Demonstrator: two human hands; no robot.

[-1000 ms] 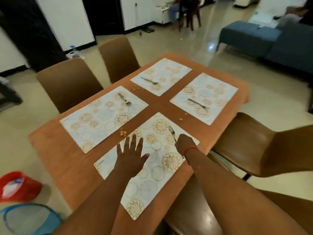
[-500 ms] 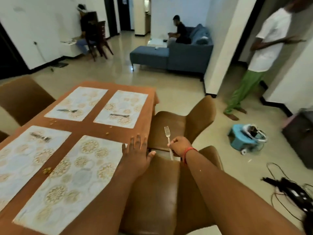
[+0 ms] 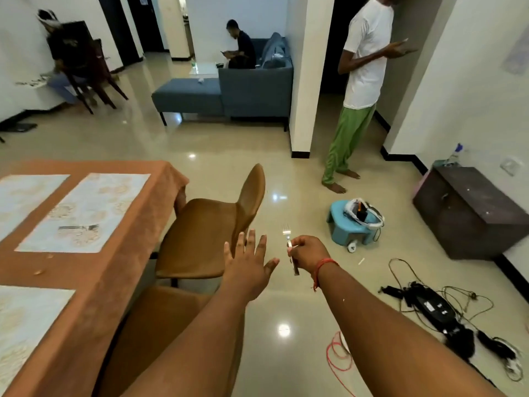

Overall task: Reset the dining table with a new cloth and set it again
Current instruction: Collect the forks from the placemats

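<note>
Glossy beige floor [image 3: 200, 144] across the room, with the tabletop [image 3: 123, 253] at left under an orange-brown cloth [image 3: 94, 270], pale patterned placemats [image 3: 86, 210] on it, one bearing a fork on the mat [image 3: 78, 227], and crumbs [image 3: 38, 272] near its edge. Right hand [image 3: 307, 253] out past the brown chairs [image 3: 206, 233], clenched round a held fork [image 3: 289, 247], tines up, over the floor. Left hand [image 3: 249, 265] just beside it, released, fingers spread, touching nothing.

Blue stool [image 3: 347, 227] on floor near dark cabinet [image 3: 469, 213]; black cables [image 3: 435, 305] in front of cabinet; blue sofa [image 3: 229, 90] well beyond
</note>
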